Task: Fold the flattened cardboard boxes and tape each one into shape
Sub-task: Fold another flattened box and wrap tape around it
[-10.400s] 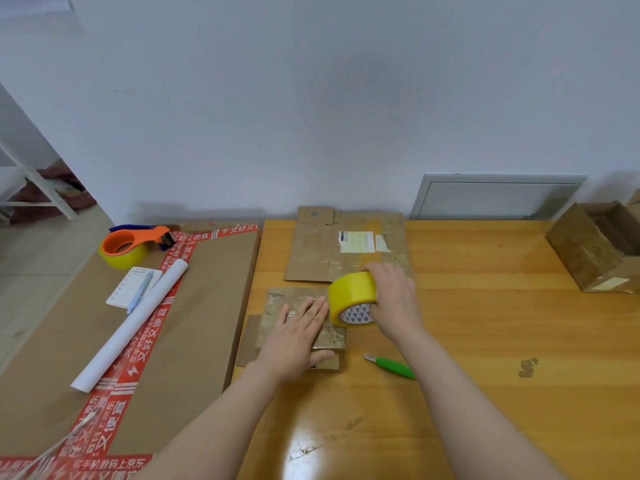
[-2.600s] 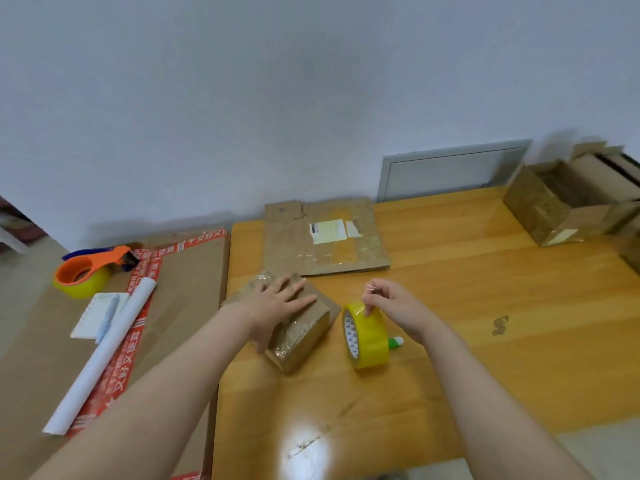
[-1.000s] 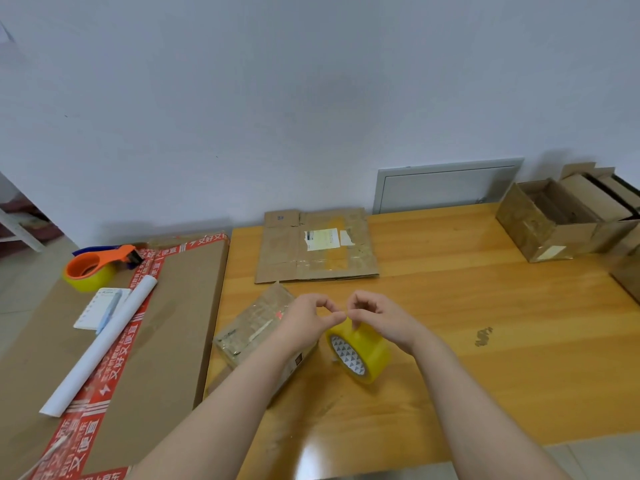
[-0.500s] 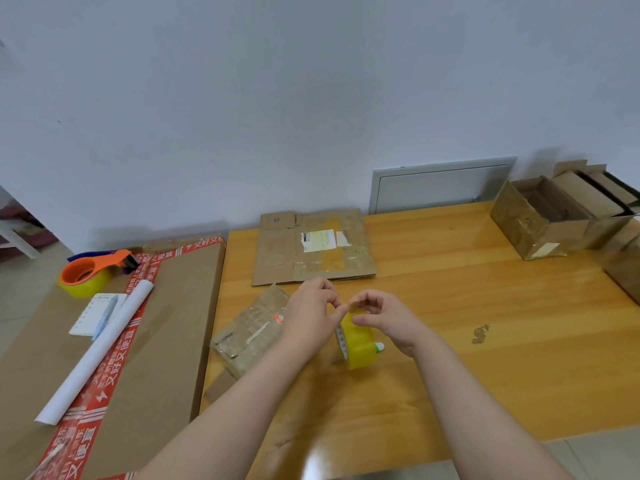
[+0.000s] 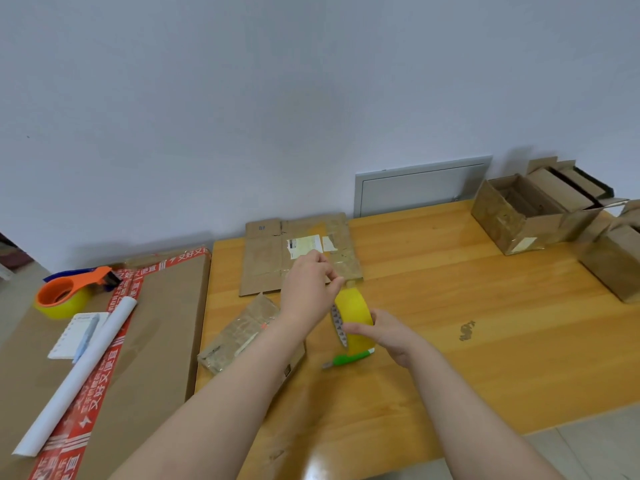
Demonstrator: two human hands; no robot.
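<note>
At frame centre the right hand (image 5: 386, 336) grips the yellow tape roll (image 5: 354, 311), held on edge; the left hand (image 5: 306, 289) pinches at its top. The small brown box (image 5: 239, 336), glossy with tape, lies just left of them.

A makeshift packing room: wooden table (image 5: 450, 306), cardboard boxes (image 5: 512, 216), tape dispenser (image 5: 65, 292), bare wall (image 5: 242, 98).

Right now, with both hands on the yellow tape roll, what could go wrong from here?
The left hand seems to pinch only the tape's end; it could slip and restick to the yellow tape roll. The green cutter lies close beside the right hand, which might catch on it. The small box lies unheld under the left forearm and may shift.
</note>
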